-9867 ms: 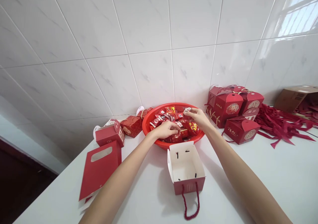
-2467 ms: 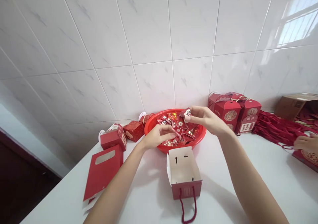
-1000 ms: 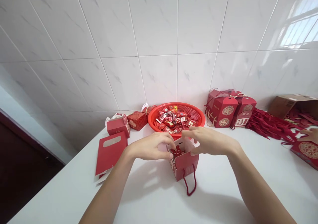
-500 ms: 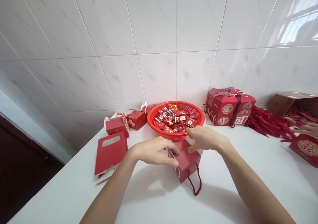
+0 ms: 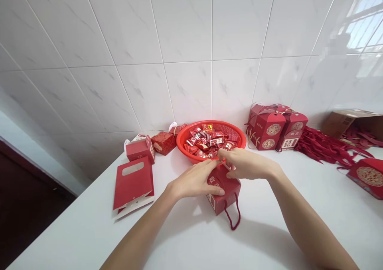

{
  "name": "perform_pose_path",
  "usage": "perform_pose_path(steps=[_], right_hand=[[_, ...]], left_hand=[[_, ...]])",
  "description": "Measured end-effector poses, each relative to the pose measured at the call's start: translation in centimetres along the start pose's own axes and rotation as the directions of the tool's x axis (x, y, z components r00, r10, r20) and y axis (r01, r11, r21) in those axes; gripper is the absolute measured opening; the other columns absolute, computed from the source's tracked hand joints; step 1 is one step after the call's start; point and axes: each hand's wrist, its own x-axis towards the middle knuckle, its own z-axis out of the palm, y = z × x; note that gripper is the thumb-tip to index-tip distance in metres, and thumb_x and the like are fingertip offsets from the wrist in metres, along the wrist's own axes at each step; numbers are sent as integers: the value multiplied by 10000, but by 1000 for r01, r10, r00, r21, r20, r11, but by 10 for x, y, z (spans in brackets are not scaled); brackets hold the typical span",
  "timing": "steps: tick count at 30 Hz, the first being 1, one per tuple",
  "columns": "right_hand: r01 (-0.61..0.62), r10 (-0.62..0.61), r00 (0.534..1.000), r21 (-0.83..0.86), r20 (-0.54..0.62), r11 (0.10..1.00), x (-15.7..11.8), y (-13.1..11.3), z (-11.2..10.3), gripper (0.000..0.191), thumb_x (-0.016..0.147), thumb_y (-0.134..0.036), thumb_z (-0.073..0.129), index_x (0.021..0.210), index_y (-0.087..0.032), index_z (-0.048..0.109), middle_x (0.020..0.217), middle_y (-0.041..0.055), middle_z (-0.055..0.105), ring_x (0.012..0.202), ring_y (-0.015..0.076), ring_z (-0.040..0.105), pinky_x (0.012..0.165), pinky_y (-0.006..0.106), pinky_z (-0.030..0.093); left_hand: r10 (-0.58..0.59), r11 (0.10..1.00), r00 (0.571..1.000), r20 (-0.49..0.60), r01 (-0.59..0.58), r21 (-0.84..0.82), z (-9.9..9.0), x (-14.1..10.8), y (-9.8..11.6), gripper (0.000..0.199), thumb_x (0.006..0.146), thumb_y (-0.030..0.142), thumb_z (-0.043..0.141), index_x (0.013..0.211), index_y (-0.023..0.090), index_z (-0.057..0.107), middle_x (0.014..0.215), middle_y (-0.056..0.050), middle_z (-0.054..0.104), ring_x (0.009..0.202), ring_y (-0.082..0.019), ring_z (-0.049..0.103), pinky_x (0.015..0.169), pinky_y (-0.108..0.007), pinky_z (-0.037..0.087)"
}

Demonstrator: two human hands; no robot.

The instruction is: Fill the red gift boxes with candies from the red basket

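A small red candy box (image 5: 229, 190) with printed lettering on its top stands on the white table in front of me. From its near side hangs a dark red cord handle (image 5: 236, 222). My left hand (image 5: 194, 180) grips the box's left side, thumb lying across the top. Bent around the far right of the top are the fingers of my right hand (image 5: 249, 163), with its thumb on the upper panel; these fingers partly hide the far flap. Just behind, a red plastic basket (image 5: 181, 146) holds many wrapped candies (image 5: 206, 140).
At left lie a flat red box (image 5: 131, 182), a red carton (image 5: 140, 150) and a patterned box (image 5: 164, 143). Decorated boxes (image 5: 266, 130), red ribbons (image 5: 320, 146) and a cardboard box (image 5: 338, 122) line the tiled wall at right. Another decorated box (image 5: 368, 176) lies at the right edge.
A lettered top panel now covers the box, which showed an open top before. My left hand has moved right; my right hand slightly left. Another person's hand has left the right edge.
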Motion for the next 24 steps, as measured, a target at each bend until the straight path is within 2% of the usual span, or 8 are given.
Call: perform_pose_path(steps=[4, 7, 11, 14, 18, 21, 24], right_hand=[[98, -115, 988, 159, 102, 982, -5, -3, -5, 243, 786, -151, 642, 1014, -186, 565, 966, 57, 694, 833, 195, 644, 580, 229, 400], [178, -219, 956, 207, 194, 962, -5, -4, -4, 221, 755, -147, 687, 959, -174, 607, 980, 54, 707, 828, 190, 648, 608, 233, 434], [209, -254, 947, 225, 198, 952, -3, -1, -2, 240, 752, -138, 679, 987, -158, 641, 976, 57, 712, 822, 189, 645, 641, 247, 460], [204, -250, 951, 236, 182, 950, -4, 3, -2, 270, 754, -141, 672, 1022, -162, 650, 1011, 62, 709, 863, 196, 650, 671, 249, 472], [171, -205, 963, 193, 176, 966, -8, 3, -6, 231, 770, -167, 669, 1000, -171, 655, 1007, 61, 707, 886, 204, 651, 683, 255, 471], [118, -139, 976, 131, 169, 984, -11, 2, -9, 189, 787, -199, 665, 974, -178, 643, 1000, 62, 696, 882, 209, 642, 661, 258, 461], [44, -58, 983, 88, 173, 995, -14, 2, -11, 200, 795, -233, 673, 985, -189, 628, 1010, 61, 684, 859, 207, 634, 630, 258, 444]], left_hand=[[-17, 1000, 999, -39, 17, 9, 6, -1, 6, 539, 717, 531, 759, 1143, 247, 591, 1087, -39, 639, 974, -267, 606, 770, -334, 456], [-42, 999, 998, -40, 43, 30, 8, -1, 9, 449, 708, 522, 771, 1047, 258, 643, 1062, -27, 635, 970, -262, 610, 777, -326, 455], [-53, 998, 999, 2, 53, 28, 10, 1, 7, 418, 712, 527, 770, 1024, 268, 669, 1031, -21, 635, 967, -255, 612, 760, -311, 456], [-18, 1000, 1000, 18, 18, -3, 10, 3, 4, 424, 726, 514, 763, 1038, 251, 644, 1063, -23, 636, 978, -247, 609, 777, -308, 453], [48, 999, 996, 72, -48, 2, 9, 4, 2, 314, 791, 485, 707, 930, 220, 611, 1056, -22, 628, 947, -223, 600, 758, -302, 433], [25, 999, 993, 118, -29, 30, 7, 5, -1, 285, 831, 484, 652, 842, 206, 595, 997, -31, 592, 897, -211, 582, 708, -296, 414], [-35, 999, 995, 91, 32, 33, 8, 4, -4, 315, 844, 508, 633, 795, 206, 561, 925, -26, 566, 896, -214, 566, 702, -288, 406]])
